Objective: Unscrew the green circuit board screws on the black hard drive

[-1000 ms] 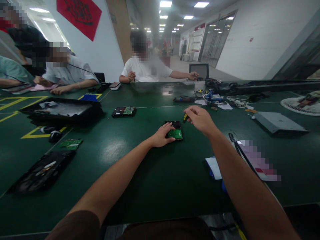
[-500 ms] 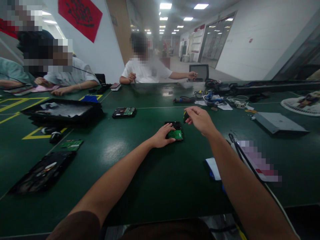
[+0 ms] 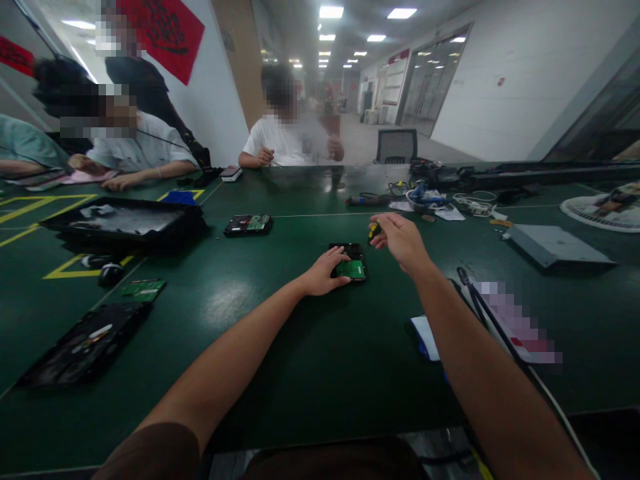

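Note:
On the green table in front of me lies a hard drive (image 3: 353,269) with a green circuit board facing up. My left hand (image 3: 326,270) grips it from the left, thumb at the near edge and fingers over the far part, covering its left side. Just right of the drive, my right hand (image 3: 397,240) pinches a small screwdriver (image 3: 374,232) by its black and yellow handle. The screwdriver's shaft is too thin and dark to make out, so I cannot tell whether it touches the drive.
Another hard drive (image 3: 248,225) lies farther left, near a black tray (image 3: 125,227). At left are a loose circuit board (image 3: 143,290) and a black casing (image 3: 87,343). A grey metal box (image 3: 560,245) and cables (image 3: 427,195) lie right. A person (image 3: 283,137) sits opposite.
The screwdriver's handle has turned in my right fingers, its yellow marks going out of sight and coming back. My left hand stays put. The person opposite has drawn in an outstretched arm.

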The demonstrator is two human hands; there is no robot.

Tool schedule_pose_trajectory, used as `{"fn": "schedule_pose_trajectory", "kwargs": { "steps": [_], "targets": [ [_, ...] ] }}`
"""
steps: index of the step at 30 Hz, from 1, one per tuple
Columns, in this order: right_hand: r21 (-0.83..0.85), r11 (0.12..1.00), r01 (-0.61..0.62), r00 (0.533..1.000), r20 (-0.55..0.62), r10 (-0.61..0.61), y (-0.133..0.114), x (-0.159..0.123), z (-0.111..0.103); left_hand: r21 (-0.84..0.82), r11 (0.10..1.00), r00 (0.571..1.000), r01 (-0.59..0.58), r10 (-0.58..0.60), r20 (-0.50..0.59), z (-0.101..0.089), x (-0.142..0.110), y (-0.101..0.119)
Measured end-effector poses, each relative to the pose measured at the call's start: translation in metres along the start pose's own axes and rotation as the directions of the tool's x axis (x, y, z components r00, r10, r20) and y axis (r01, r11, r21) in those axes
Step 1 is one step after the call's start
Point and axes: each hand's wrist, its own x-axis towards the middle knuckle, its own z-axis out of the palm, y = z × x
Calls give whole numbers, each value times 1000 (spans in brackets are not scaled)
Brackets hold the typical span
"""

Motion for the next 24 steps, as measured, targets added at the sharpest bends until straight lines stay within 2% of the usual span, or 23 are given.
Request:
{"fn": "schedule_pose_trajectory", "kwargs": {
  "steps": [2, 6, 11, 16, 20, 24],
  "targets": [
    [6, 1000, -6, 1000, -15, 6, 0, 0, 0, 1, 1000, 1000, -3, 3, -1, 0, 0, 0],
    [-109, 992, 58, 998, -33, -62, 2, 2, -3, -10, 1000, 1000, 3, -3, -5, -1, -1, 3],
    [-131, 991, 11, 996, -88, -23, 3, 5, -5, -12, 1000, 1000, 9, -9, 5, -2, -1, 4],
    [-69, 997, 38, 998, -37, -41, -2, 3, -4, -2, 1000, 1000, 1, -1, 13, -2, -1, 2],
    [-57, 998, 2, 998, -57, -5, -2, 2, -3, -9, 1000, 1000, 11, -11, 10, -3, -1, 4],
    [-137, 990, 27, 998, -59, -35, 0, 3, -5, -24, 1000, 1000, 17, -17, 12, -3, 0, 5]
  ]
}}
